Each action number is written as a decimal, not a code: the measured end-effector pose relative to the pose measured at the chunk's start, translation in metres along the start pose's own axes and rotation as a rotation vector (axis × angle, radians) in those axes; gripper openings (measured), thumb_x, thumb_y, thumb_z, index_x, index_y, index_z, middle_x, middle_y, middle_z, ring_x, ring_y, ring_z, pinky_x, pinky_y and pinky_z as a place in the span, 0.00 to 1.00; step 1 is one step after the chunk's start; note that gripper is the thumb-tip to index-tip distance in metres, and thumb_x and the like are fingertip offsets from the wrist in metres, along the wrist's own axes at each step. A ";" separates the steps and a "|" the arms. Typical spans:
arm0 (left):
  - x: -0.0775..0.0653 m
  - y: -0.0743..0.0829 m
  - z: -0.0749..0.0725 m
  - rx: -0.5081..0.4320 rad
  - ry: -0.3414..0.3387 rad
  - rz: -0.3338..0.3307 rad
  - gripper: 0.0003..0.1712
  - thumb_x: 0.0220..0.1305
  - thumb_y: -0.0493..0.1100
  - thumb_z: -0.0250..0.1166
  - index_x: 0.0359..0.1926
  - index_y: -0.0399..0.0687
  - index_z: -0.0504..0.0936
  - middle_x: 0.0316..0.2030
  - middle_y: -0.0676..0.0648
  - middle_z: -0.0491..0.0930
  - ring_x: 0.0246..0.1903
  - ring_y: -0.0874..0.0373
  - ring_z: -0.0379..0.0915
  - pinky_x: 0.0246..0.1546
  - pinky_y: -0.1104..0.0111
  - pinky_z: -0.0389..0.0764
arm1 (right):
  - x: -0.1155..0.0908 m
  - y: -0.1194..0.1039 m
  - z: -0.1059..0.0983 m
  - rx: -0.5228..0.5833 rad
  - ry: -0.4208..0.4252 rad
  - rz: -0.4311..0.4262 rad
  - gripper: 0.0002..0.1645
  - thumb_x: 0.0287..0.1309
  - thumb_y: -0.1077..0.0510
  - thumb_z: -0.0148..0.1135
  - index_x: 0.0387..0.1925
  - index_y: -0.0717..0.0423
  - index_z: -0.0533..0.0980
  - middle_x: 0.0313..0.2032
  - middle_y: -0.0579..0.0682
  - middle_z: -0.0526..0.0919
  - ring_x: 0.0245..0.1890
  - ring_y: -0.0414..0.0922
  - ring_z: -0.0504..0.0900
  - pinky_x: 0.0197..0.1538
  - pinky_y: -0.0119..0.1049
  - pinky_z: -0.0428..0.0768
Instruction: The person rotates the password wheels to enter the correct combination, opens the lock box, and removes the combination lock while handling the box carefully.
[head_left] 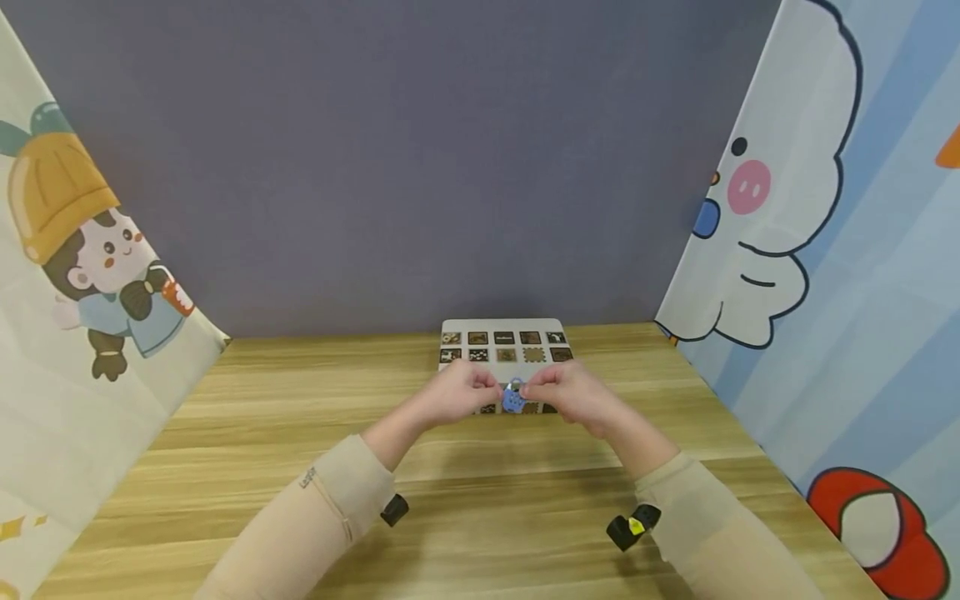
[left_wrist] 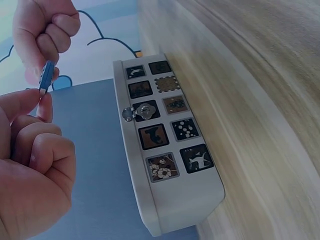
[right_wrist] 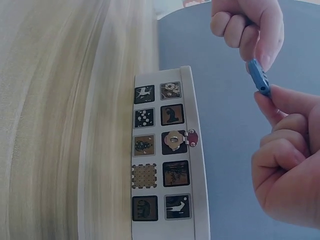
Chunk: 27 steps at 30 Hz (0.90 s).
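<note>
A small blue padlock [head_left: 513,400] with a looped shackle and small dark marks on its body is held up between both hands, over the box. My left hand [head_left: 462,390] pinches one side of it between thumb and forefinger. From the other side my right hand [head_left: 573,393] pinches it with thumb and forefinger too. Both hands keep their other fingers curled in. Behind and below them stands a white box [left_wrist: 200,200] with rows of square pictures. On its front, a metal clasp [right_wrist: 174,140] shows at the lid's edge.
The box stands on a wood-grain table [head_left: 315,375], near a grey-blue back panel [head_left: 450,167]. Cartoon-printed cloths hang on the left [head_left: 75,433] and right [head_left: 885,350]. A dark strap end [head_left: 633,527] hangs below the right wrist.
</note>
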<state>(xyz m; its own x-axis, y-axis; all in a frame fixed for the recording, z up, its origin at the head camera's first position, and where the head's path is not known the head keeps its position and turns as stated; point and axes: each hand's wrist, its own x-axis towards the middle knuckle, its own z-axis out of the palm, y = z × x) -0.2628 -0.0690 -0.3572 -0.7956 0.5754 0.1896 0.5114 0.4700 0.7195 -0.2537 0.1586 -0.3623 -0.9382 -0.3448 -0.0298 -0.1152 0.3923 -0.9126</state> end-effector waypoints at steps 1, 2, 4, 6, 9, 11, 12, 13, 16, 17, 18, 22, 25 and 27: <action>-0.001 0.000 0.000 0.001 -0.003 0.002 0.09 0.62 0.43 0.60 0.28 0.48 0.84 0.11 0.54 0.68 0.10 0.65 0.55 0.11 0.72 0.58 | 0.000 0.000 0.000 -0.011 -0.005 -0.001 0.12 0.54 0.50 0.67 0.33 0.55 0.83 0.24 0.49 0.79 0.08 0.37 0.53 0.12 0.30 0.55; -0.002 -0.001 0.000 0.006 -0.006 0.004 0.09 0.62 0.43 0.60 0.28 0.47 0.84 0.11 0.54 0.68 0.10 0.65 0.54 0.11 0.73 0.58 | 0.000 0.000 0.001 -0.024 -0.010 -0.001 0.12 0.54 0.49 0.67 0.32 0.54 0.83 0.25 0.50 0.80 0.08 0.37 0.53 0.12 0.30 0.55; -0.003 -0.002 0.000 0.007 -0.015 -0.002 0.10 0.61 0.43 0.60 0.29 0.44 0.84 0.12 0.55 0.68 0.11 0.65 0.55 0.11 0.73 0.58 | -0.001 -0.001 0.002 -0.042 -0.023 -0.009 0.12 0.55 0.49 0.66 0.32 0.54 0.84 0.28 0.51 0.81 0.08 0.37 0.53 0.12 0.30 0.56; -0.005 -0.002 0.001 0.005 -0.022 -0.007 0.10 0.61 0.43 0.61 0.30 0.42 0.84 0.13 0.56 0.69 0.11 0.65 0.55 0.12 0.73 0.58 | -0.001 -0.001 0.003 -0.057 -0.038 -0.020 0.11 0.56 0.50 0.65 0.31 0.53 0.84 0.31 0.52 0.82 0.08 0.37 0.52 0.12 0.29 0.56; -0.008 -0.004 0.001 -0.002 -0.031 -0.016 0.09 0.61 0.42 0.61 0.29 0.43 0.84 0.13 0.56 0.69 0.11 0.65 0.54 0.12 0.73 0.58 | -0.001 0.000 0.006 -0.067 -0.051 -0.036 0.10 0.56 0.51 0.65 0.31 0.53 0.84 0.35 0.51 0.83 0.08 0.37 0.52 0.12 0.29 0.56; -0.010 -0.005 0.002 -0.008 -0.035 -0.017 0.09 0.61 0.42 0.62 0.29 0.43 0.84 0.12 0.56 0.68 0.11 0.65 0.53 0.11 0.73 0.57 | 0.000 0.001 0.008 -0.070 -0.052 -0.041 0.10 0.56 0.51 0.65 0.31 0.53 0.84 0.36 0.50 0.83 0.08 0.36 0.52 0.11 0.29 0.55; -0.011 -0.006 0.002 -0.012 -0.038 -0.021 0.09 0.61 0.42 0.62 0.29 0.43 0.84 0.12 0.56 0.67 0.11 0.65 0.53 0.11 0.73 0.56 | 0.001 0.002 0.009 -0.070 -0.053 -0.040 0.09 0.56 0.51 0.66 0.30 0.53 0.84 0.36 0.51 0.83 0.08 0.36 0.52 0.11 0.29 0.55; -0.012 -0.007 0.003 -0.011 -0.041 -0.024 0.09 0.61 0.42 0.62 0.28 0.44 0.84 0.11 0.56 0.67 0.11 0.65 0.52 0.11 0.73 0.56 | 0.001 0.003 0.010 -0.070 -0.055 -0.037 0.09 0.55 0.51 0.66 0.30 0.53 0.84 0.36 0.50 0.83 0.08 0.36 0.52 0.11 0.29 0.55; -0.014 -0.009 0.005 -0.008 -0.043 -0.033 0.09 0.61 0.42 0.62 0.28 0.45 0.85 0.11 0.56 0.67 0.11 0.65 0.53 0.11 0.73 0.56 | 0.003 0.006 0.012 -0.070 -0.063 -0.027 0.09 0.55 0.52 0.66 0.30 0.52 0.84 0.35 0.50 0.84 0.08 0.36 0.52 0.11 0.29 0.54; -0.014 -0.010 0.006 -0.003 -0.045 -0.041 0.09 0.61 0.42 0.62 0.28 0.45 0.85 0.11 0.56 0.67 0.11 0.65 0.53 0.11 0.73 0.56 | 0.003 0.006 0.013 -0.070 -0.069 -0.021 0.09 0.55 0.52 0.66 0.30 0.52 0.84 0.35 0.50 0.84 0.08 0.36 0.52 0.11 0.29 0.54; -0.015 -0.011 0.007 0.003 -0.048 -0.050 0.08 0.61 0.42 0.62 0.27 0.47 0.85 0.11 0.56 0.66 0.11 0.65 0.53 0.11 0.73 0.56 | 0.003 0.007 0.014 -0.072 -0.075 -0.018 0.08 0.55 0.52 0.66 0.30 0.52 0.84 0.34 0.50 0.84 0.08 0.36 0.52 0.11 0.29 0.54; -0.017 -0.017 0.012 0.006 -0.079 -0.085 0.09 0.61 0.43 0.62 0.25 0.50 0.84 0.11 0.57 0.65 0.10 0.66 0.53 0.10 0.74 0.56 | 0.002 0.009 0.018 -0.104 -0.092 -0.013 0.07 0.55 0.54 0.65 0.29 0.52 0.84 0.26 0.50 0.82 0.08 0.36 0.52 0.11 0.28 0.54; -0.018 -0.020 0.016 -0.012 -0.101 -0.094 0.09 0.61 0.42 0.62 0.24 0.50 0.83 0.10 0.56 0.63 0.09 0.65 0.51 0.10 0.74 0.54 | 0.002 0.012 0.022 -0.141 -0.096 -0.012 0.06 0.55 0.54 0.66 0.28 0.51 0.84 0.17 0.46 0.76 0.08 0.36 0.53 0.11 0.29 0.53; -0.019 -0.022 0.018 -0.023 -0.111 -0.095 0.10 0.61 0.41 0.62 0.23 0.50 0.83 0.09 0.56 0.62 0.09 0.66 0.51 0.09 0.74 0.53 | 0.002 0.015 0.024 -0.159 -0.103 -0.007 0.07 0.55 0.53 0.66 0.27 0.51 0.83 0.13 0.43 0.69 0.08 0.37 0.53 0.11 0.29 0.53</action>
<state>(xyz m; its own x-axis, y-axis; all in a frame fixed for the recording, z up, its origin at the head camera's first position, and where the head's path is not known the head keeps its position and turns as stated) -0.2529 -0.0785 -0.3889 -0.7985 0.6002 0.0463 0.4271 0.5106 0.7462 -0.2498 0.1430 -0.3859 -0.8996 -0.4305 -0.0727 -0.1795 0.5164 -0.8373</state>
